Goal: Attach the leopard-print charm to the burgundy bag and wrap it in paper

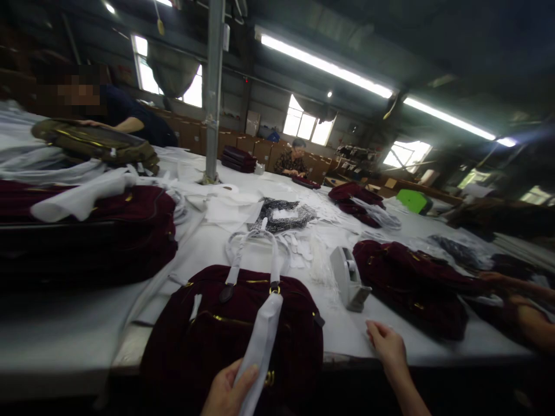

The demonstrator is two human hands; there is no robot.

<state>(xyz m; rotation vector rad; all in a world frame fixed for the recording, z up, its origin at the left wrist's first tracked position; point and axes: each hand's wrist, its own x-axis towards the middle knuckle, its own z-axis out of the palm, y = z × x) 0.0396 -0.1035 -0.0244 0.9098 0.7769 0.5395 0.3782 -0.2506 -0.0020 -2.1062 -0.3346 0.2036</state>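
A dark red bag [217,341] with gold zips lies at the table's front edge, its two handles [276,257] wrapped in white and standing up. My left hand [232,387] grips a bag strap [264,323] covered in white wrapping, which runs down from a gold ring at the handle base. My right hand [388,346] is held to the right of the bag with thumb and fingers pinched together. Whatever lies in that pinch, if anything, is too small to make out. Just beyond the right hand stands a grey tape dispenser [347,280], apart from it.
Stacked dark red bags [87,248] sit on the left. Another red bag [411,283] lies at right beside a co-worker's arms [529,312]. A person leans over an olive bag [99,141]. A metal post [212,98] rises from the table [342,341].
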